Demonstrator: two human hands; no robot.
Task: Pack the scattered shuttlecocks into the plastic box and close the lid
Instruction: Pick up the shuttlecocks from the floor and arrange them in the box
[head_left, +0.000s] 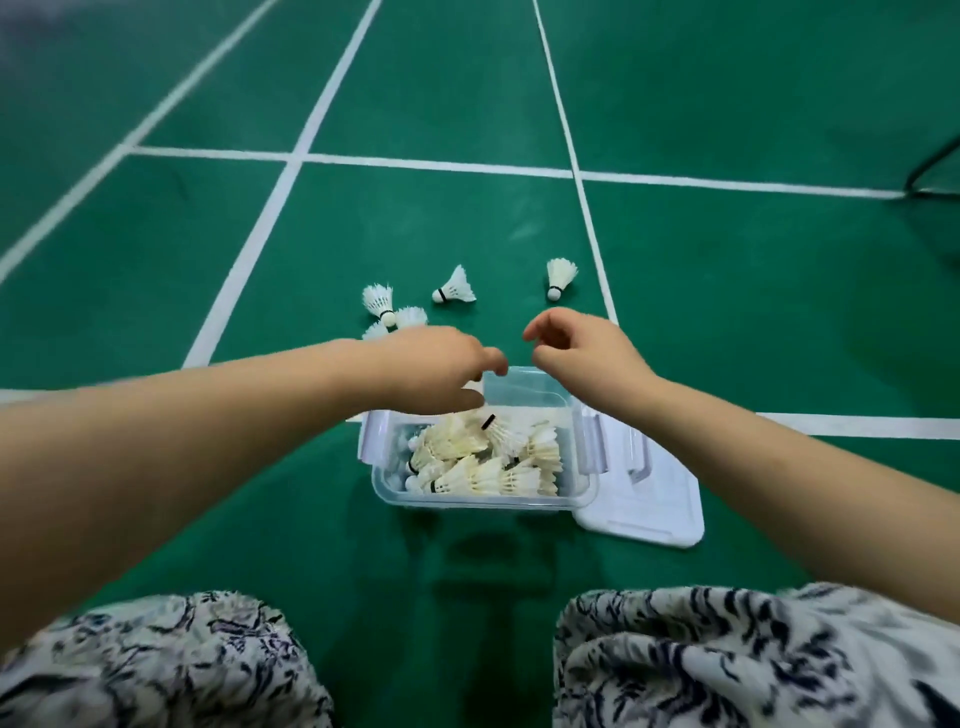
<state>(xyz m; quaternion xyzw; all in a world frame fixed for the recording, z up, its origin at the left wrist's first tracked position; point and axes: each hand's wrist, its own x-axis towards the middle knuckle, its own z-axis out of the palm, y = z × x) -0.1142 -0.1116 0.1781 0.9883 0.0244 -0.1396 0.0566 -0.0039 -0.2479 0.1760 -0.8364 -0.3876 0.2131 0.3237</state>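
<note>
A clear plastic box (582, 467) stands open on the green floor, holding several white shuttlecocks (488, 460). Its white lid (654, 512) lies flat at the box's right side. Beyond the box, several shuttlecocks lie scattered: one at the right (560, 277), one in the middle (454, 288), and a cluster at the left (387, 309) partly hidden by my left arm. My left hand (441, 371) hovers over the box's far left corner with loosely curled fingers and nothing visible in it. My right hand (582, 345) is above the far rim, fingers loosely curled, holding nothing.
White court lines (291, 171) cross the green floor around the box. A dark metal stand (935, 171) sits at the far right edge. My knees in patterned fabric (727, 660) fill the bottom of the view.
</note>
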